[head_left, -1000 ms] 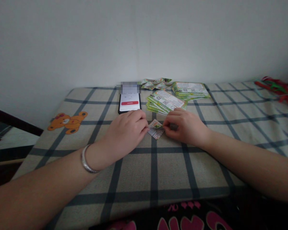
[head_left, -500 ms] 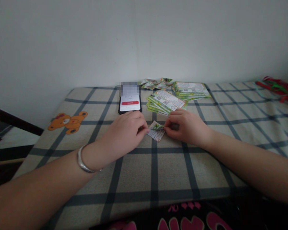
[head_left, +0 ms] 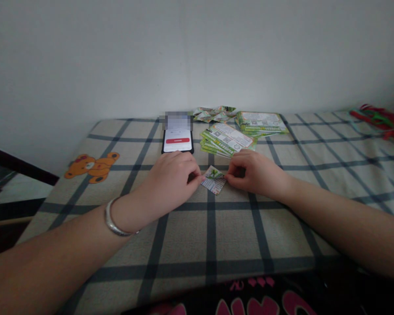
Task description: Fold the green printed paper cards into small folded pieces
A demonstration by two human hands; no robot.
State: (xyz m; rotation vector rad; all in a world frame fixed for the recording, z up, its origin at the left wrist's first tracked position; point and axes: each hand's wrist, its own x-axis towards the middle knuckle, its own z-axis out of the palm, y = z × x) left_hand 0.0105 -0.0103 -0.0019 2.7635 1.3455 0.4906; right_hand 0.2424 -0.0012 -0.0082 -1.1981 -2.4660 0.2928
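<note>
A small printed paper square (head_left: 213,181), white with text and a green picture on its far part, lies turned cornerwise between my hands. My left hand (head_left: 179,175) pinches its left corner between thumb and forefinger. At the opposite corner, my right hand (head_left: 254,173) pinches the paper with its fingertips. Just beyond the hands is a loose fan of green-and-white printed leaflets (head_left: 228,138). A phone (head_left: 177,141) with a lit screen and a red button lies beyond my left hand.
Several folded paper pieces (head_left: 213,114) stand by the wall, beside a leaflet stack (head_left: 262,122). A bear cutout (head_left: 92,167) lies at the left on the checked tablecloth (head_left: 184,245). Red and green stringy material (head_left: 382,122) lies far right. A dark rail (head_left: 22,166) stands left of the table.
The paper's raised middle looks flatter, with more of the green picture showing. My right hand has shifted very slightly; my left hand stays almost still.
</note>
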